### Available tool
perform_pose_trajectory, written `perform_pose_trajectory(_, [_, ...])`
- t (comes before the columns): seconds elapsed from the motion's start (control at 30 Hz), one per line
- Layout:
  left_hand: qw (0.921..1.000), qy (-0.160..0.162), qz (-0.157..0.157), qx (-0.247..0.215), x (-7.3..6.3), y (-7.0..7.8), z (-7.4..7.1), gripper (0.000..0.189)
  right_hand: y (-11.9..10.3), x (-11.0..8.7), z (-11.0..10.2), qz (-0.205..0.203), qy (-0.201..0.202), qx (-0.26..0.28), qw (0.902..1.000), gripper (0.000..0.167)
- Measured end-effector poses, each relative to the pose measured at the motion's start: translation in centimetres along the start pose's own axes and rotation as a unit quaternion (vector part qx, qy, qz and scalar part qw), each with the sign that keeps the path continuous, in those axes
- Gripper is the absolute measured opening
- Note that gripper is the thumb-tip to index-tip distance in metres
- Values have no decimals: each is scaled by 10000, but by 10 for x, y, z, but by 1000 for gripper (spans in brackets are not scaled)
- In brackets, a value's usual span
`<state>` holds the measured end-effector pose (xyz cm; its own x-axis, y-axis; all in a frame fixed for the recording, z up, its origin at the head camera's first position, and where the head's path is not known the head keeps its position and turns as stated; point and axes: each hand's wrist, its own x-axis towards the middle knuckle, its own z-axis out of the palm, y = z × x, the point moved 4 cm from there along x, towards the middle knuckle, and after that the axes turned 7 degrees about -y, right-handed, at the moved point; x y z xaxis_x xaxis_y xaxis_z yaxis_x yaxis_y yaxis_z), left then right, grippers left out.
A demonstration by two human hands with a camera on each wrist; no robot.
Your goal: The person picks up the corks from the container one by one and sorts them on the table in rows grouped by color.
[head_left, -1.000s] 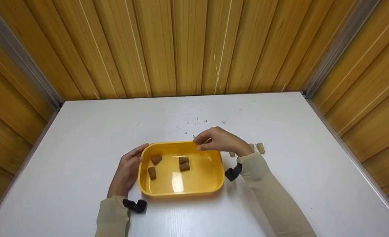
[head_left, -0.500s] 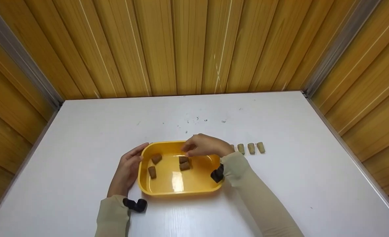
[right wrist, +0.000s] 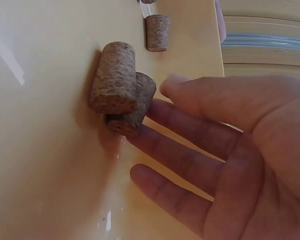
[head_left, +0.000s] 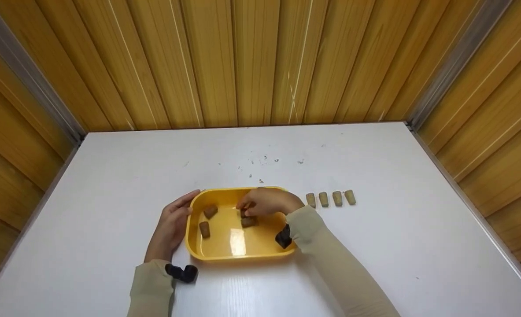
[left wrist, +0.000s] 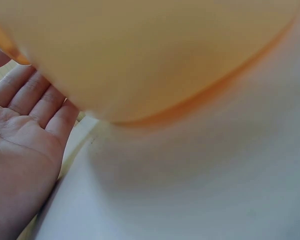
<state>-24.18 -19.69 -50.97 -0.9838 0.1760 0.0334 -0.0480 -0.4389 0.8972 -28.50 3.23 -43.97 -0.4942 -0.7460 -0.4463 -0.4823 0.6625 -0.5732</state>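
Observation:
My left hand holds the left end of a yellow tray, thumb at the rim and fingers along the outer wall. Its palm and fingers also show beside the tray in the left wrist view. Inside the tray, my right hand reaches down to a pair of brown tapered corks. In the right wrist view its fingertips touch the farther cork, while the thumb stays slightly apart from it. The nearer cork leans against that one. Toward the tray's left end lie two more corks, one angled and one lengthwise.
Several lighter corks lie in a row on the white table, right of the tray. Small dark specks mark the surface behind it. Wood-look panel walls stand at the back and both sides.
My right hand has moved left and down from the tray's back rim to the pair of corks, uncovering the row on the table. My left hand and the tray have stayed in place.

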Motion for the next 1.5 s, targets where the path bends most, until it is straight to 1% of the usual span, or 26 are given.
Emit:
perform_pose_trajectory(0.2, [9999,73,-6,76,0,0,0,49,0,2,2,-288,43,-269,9992,33])
perform_pose_trajectory(0.3, [9999,106,-14,33,1,0,0,49,0,2,3,-270,127,-312,9991,32])
perform_pose_trajectory(0.43, [9999,162,-31,-16,1,0,0,48,2,3,4,-209,253,-224,9992,27])
perform_pose_trajectory(0.53, [9998,168,-20,-39,1,0,0,48,3,3,6,-240,313,-78,9992,23])
perform_pose_trajectory(0.67, [9999,126,7,-80,0,1,0,48,3,4,8,-310,346,112,9989,21])
perform_pose_trajectory(0.8, [10000,45,24,-49,0,1,1,48,4,4,8,-383,362,150,9985,18])
perform_pose_trajectory(1.03, [10000,13,21,7,0,1,1,49,6,2,7,-501,353,136,9980,16])
perform_pose_trajectory(1.27, [10000,50,23,-66,0,1,1,49,8,1,7,-596,296,207,9976,16])
perform_pose_trajectory(1.5, [9999,112,-39,-68,1,0,0,49,11,-2,5,-678,235,471,9963,18])
